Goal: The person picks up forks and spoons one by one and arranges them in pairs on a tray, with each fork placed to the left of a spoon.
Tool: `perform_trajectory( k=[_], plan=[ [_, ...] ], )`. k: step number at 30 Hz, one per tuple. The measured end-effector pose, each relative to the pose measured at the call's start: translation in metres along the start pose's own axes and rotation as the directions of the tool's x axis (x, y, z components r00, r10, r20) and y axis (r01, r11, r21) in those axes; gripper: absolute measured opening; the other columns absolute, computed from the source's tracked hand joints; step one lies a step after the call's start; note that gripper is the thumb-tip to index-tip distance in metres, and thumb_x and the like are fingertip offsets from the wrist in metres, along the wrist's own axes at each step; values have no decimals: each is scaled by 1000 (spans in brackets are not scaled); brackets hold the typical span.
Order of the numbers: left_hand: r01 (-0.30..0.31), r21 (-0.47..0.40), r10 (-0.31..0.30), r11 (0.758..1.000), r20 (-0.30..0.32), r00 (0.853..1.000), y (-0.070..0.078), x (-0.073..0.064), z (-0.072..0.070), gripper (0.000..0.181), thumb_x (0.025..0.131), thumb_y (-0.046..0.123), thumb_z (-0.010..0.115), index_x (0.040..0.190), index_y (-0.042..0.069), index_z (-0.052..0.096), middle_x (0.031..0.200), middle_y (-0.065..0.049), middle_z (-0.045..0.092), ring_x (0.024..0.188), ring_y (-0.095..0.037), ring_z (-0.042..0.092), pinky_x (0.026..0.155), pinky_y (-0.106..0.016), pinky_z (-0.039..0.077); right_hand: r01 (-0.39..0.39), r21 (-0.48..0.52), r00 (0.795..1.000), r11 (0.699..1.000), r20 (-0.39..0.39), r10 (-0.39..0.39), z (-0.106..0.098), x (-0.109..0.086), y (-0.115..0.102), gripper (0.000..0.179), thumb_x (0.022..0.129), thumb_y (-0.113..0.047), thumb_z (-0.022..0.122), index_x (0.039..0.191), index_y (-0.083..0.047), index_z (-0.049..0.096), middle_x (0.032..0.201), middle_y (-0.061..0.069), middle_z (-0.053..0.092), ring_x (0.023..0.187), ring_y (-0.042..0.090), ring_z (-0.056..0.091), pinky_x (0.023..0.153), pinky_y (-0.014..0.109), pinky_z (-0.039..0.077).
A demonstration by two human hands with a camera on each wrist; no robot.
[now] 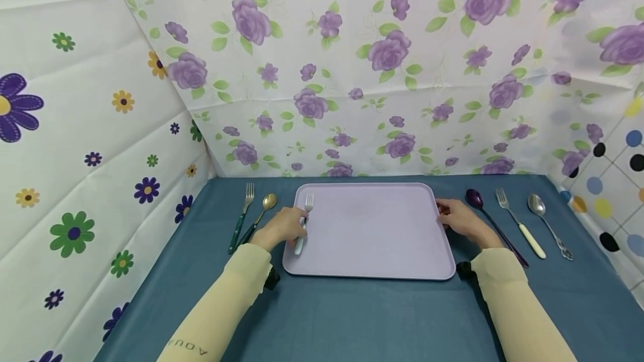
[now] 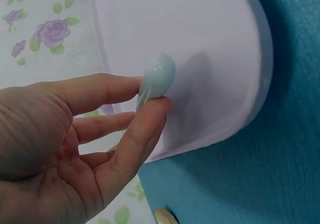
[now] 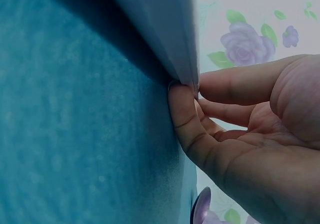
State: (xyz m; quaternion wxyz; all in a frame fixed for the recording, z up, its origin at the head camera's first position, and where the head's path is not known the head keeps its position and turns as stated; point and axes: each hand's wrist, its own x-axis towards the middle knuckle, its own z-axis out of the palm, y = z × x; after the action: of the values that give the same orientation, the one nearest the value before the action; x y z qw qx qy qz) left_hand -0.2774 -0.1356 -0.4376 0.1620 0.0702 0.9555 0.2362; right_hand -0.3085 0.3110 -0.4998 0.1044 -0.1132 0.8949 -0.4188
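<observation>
Pale-blue-handled fork [image 1: 299, 246]: in the head view, the left hand [image 1: 283, 227] is pinching it over the tray's left end. The green-handled gold spoon [image 1: 269, 201] and green-handled fork [image 1: 249, 194] are lying left of that grip; the purple spoon [image 1: 474, 199], cream-handled fork [image 1: 531, 240] and silver spoon [image 1: 537, 204] are lying right of the right hand [image 1: 463, 220].

In the left wrist view, thumb and forefinger are clamping the pale-blue handle, the lilac tray [image 2: 220, 43] spreading behind.

In the right wrist view, thumb and forefinger are gripping the tray's rim, the purple spoon showing below.

Dark lettering [image 1: 187, 346] on left sleeve [image 1: 225, 299]: upside down, apparently "AQUA".
</observation>
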Motion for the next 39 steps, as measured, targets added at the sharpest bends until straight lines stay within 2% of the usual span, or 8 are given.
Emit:
perform_trajectory(
  k=[9,14,21,39],
  plan=[
    [14,-22,-14,1000,2,1000,1,-2,3,58,90,1,75,145,-2,57,126,-28,66,58,-19,72,57,-31,60,-1,4,1000,1000,3,1,0,2,1,54,98,7,52,148,23,36,113,30,63,93,30,61,78,39,59],
    [18,-36,-17,999,8,1000,0,-1,6,62,90,1,76,148,-2,54,120,-27,67,58,-19,72,56,-30,59,6,4,1000,1000,0,-6,0,1,0,54,98,7,52,147,23,37,112,30,62,92,31,61,79,39,59],
    [21,-38,-21,999,6,1000,-1,1,8,62,93,3,74,151,0,52,127,-29,65,57,-17,71,56,-29,58,9,1,1000,1000,-5,-9,0,0,-1,53,98,7,52,147,23,38,111,29,63,92,30,61,79,39,59],
    [19,-35,-18,999,9,1000,1,-4,7,64,94,8,76,152,1,49,115,-24,66,62,-20,72,61,-33,60,4,-3,1000,1000,-6,-4,0,0,-1,54,97,8,52,147,22,38,109,27,62,91,30,60,77,37,58]
  ],
)
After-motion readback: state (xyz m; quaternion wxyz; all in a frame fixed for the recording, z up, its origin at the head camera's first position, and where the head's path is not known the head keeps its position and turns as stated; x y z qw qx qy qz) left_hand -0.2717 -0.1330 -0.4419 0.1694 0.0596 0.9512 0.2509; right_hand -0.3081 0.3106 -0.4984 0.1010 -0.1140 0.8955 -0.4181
